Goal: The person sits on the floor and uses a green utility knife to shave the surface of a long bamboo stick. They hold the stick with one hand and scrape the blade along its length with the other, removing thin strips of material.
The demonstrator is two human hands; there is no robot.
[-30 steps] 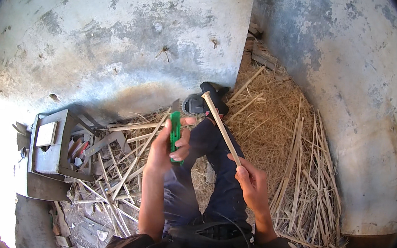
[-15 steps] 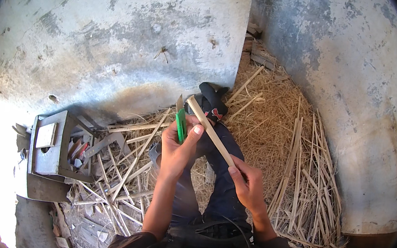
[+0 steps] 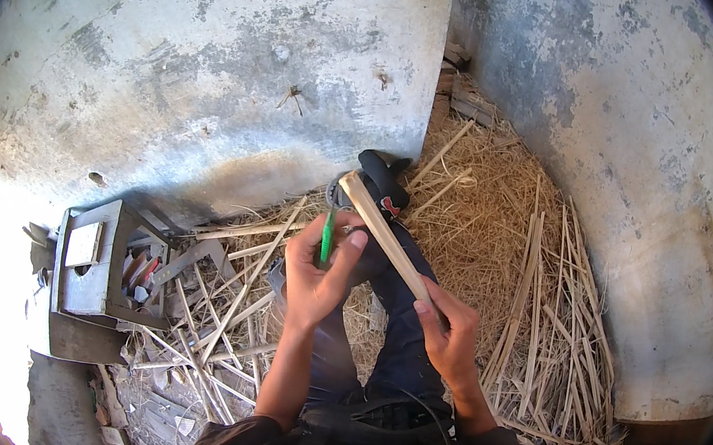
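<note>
Well, the pale strip (image 3: 390,239), woody, straight and flat-faced with a blunt far end, slants above the person's legs, its lower end in the right hand (image 3: 450,325). The fingers there grasp it, thumb laid along the top, the forearm angling in from the lower right. Just beside the strip, the left hand (image 3: 313,277) is raised with its forearm nearly upright; its fingers are curled around a green knife (image 3: 326,238), slim and seen edge-on, and whether the thumb touches the strip I cannot tell. Below lie dark cloth trousers (image 3: 400,337), then a fluffy heap of curly, straw-coloured shavings (image 3: 484,219). Long, thin sticks (image 3: 570,352) bundle at the right; a boxy, grey wooden stool (image 3: 90,284) lies at the left, near a rough, patchy wall (image 3: 215,75)
</note>
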